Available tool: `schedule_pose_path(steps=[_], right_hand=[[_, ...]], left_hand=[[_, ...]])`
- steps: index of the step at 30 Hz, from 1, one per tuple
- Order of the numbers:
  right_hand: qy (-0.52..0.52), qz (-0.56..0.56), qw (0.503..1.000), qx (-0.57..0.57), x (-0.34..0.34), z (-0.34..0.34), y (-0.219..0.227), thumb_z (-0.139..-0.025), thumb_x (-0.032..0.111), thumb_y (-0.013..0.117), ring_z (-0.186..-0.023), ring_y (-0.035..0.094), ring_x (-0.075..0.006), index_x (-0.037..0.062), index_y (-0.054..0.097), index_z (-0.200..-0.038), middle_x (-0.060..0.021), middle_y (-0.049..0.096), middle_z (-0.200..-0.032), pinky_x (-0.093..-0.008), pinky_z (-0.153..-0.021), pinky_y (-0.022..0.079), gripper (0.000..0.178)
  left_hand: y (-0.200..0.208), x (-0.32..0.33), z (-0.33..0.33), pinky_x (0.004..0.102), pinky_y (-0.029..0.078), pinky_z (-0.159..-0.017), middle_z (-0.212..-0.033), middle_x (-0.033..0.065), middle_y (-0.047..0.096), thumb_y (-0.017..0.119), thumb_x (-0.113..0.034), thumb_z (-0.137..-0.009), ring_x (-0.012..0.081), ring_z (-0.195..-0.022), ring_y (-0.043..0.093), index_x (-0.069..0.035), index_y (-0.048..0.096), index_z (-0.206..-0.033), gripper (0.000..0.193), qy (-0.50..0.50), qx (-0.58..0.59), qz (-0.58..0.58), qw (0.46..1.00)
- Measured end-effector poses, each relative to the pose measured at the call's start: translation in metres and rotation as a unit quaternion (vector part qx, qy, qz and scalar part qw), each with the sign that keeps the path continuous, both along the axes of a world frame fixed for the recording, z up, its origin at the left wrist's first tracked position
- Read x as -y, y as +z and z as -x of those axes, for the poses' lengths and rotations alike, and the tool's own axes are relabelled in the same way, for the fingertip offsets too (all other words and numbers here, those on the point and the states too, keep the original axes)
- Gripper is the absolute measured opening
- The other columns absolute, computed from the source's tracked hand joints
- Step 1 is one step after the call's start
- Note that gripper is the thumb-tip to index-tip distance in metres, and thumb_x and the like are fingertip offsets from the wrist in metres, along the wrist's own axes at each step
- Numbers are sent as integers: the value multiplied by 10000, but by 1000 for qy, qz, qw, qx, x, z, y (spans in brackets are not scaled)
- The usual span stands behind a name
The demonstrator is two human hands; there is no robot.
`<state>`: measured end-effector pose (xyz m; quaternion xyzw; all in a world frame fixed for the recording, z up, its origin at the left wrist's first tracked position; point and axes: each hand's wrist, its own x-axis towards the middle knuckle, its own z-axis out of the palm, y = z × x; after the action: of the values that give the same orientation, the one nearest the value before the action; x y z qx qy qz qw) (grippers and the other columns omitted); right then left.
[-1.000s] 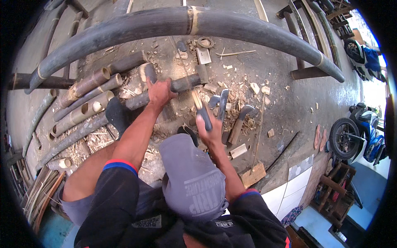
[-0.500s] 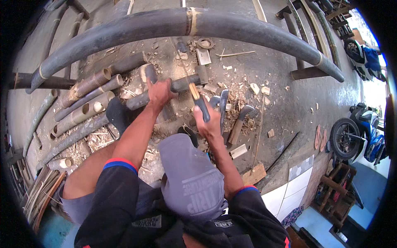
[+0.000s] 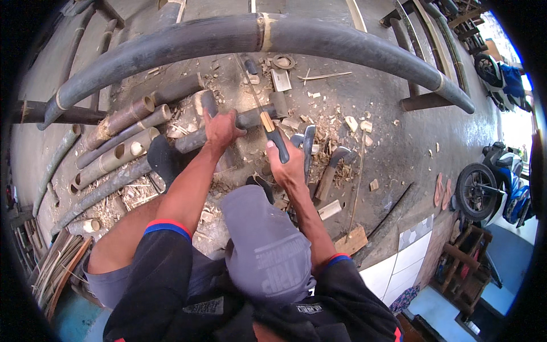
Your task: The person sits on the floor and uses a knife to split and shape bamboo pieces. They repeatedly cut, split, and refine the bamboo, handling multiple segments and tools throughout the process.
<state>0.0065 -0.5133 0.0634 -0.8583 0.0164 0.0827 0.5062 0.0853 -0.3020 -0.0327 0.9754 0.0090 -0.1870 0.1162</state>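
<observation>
A dark bamboo pole [image 3: 254, 118] lies across the litter in front of me. My left hand [image 3: 223, 132] is closed over it and bears down on its top. My right hand [image 3: 289, 163] is wrapped around the black-and-wood handle of a handsaw [image 3: 267, 121]. The thin saw blade runs away from me across the pole, to the right of my left hand. A short upright-looking bamboo piece [image 3: 208, 102] stands just beyond my left hand. Close to my right hand lies a dark blade [image 3: 308, 149], and further right a wooden-handled machete or cleaver [image 3: 327, 175].
A thick bamboo beam [image 3: 199, 41] arches across the far side. Several cut bamboo lengths [image 3: 117, 157] lie at left, some with round holes. Wood chips [image 3: 351, 122] cover the floor. Split strips [image 3: 58, 268] are stacked lower left. Motorbikes [image 3: 477, 191] and sandals [image 3: 441, 192] are at right.
The saw handle and my right hand have shifted slightly forward. My left hand stays on the bamboo pole.
</observation>
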Motion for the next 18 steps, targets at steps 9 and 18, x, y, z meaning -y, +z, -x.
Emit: schedule_pose_path(steps=[9, 18], right_hand=[[2, 14, 999, 43, 65, 142, 15, -941, 210, 669, -847, 782, -296, 50, 563, -1464, -206, 757, -965, -388, -749, 591, 557], [11, -2, 1000, 6, 22, 72, 10, -955, 225, 664, -801, 764, -320, 45, 585, -1416, -213, 735, -905, -395, -709, 577, 501]], left_hand=[[2, -6, 0, 687, 182, -1191, -1017, 145, 776, 883, -476, -722, 311, -1105, 719, -129, 662, -1167, 606, -7, 29, -6, 1000], [3, -15, -4, 689, 185, -1189, -1059, 145, 772, 885, -488, -712, 326, -1097, 719, -125, 664, -1177, 630, -5, 6, -21, 1000]])
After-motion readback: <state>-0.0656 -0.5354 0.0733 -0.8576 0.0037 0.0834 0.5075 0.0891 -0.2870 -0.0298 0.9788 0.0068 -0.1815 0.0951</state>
